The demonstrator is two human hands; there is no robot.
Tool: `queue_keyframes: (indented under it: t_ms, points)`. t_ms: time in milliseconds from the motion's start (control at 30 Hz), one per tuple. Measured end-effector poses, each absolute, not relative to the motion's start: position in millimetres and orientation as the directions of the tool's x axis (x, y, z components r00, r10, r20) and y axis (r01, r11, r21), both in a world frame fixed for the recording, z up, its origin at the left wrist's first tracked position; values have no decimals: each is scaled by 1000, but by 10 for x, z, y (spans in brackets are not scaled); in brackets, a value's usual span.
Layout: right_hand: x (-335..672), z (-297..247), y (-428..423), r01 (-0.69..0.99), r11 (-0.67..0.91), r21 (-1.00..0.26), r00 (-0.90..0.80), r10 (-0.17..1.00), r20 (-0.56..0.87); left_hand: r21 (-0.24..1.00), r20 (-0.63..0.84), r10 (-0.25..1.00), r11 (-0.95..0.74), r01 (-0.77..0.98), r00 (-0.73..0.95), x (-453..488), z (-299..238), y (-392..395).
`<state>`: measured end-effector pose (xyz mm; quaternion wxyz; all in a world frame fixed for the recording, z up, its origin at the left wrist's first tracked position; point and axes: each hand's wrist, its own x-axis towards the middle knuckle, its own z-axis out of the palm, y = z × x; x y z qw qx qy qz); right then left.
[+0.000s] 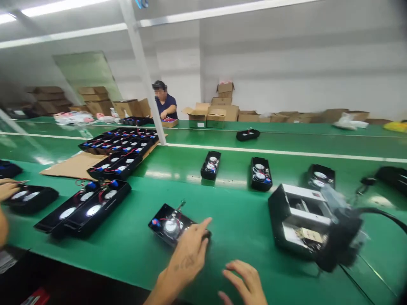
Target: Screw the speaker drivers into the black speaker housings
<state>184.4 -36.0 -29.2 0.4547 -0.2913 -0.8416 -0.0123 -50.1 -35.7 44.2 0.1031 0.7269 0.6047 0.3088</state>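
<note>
My left hand [187, 250] lies over the right end of a black speaker box [171, 226], its index finger stretched out and its thumb bent round the near side. Its other fingers are partly hidden. The box sits askew on the green bench, its inside facing up, showing a round silver speaker back, red wires and a blue-and-red part. A thin lead sticks up from its far edge. To the right, my right hand [244, 281] hovers near the bench's front edge with fingers curved and apart, holding nothing.
Two speaker boxes [95, 209] stand side by side at left; a co-worker's hand [9, 189] touches another. More boxes [122, 142] fill a cardboard sheet. Single boxes [260, 173] lie along the belt [178, 163]. A black-and-white case [300, 220] stands right. Another person [167, 106] works behind.
</note>
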Motion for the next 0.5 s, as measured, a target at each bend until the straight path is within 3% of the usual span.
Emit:
queue_keyframes:
  t_ms: [67, 167, 267, 367, 433, 500]
  points:
    - [1611, -100, -405, 476, 842, -256, -489, 495, 718, 641, 341, 910, -407, 651, 234, -245, 573, -384]
    - [1601, 92, -405, 505, 800, -324, -564, 590, 578, 685, 424, 878, -471, 555, 223, -173, 727, -371]
    - [1910, 267, -336, 569, 733, -372, -617, 680, 397, 629, 507, 833, -532, 567, 219, -328, 752, -348]
    - [2213, 500, -209, 611, 629, -480, -633, 753, 181, 514, 517, 770, -628, 585, 373, -504, 662, -400]
    - [2246, 651, -98, 624, 531, -573, -571, 811, 129, 436, 507, 735, -670, 601, 451, -575, 576, -468]
    - [2099, 756, 27, 626, 435, -647, -440, 883, 167, 389, 495, 727, -676, 626, 476, -610, 494, -530]
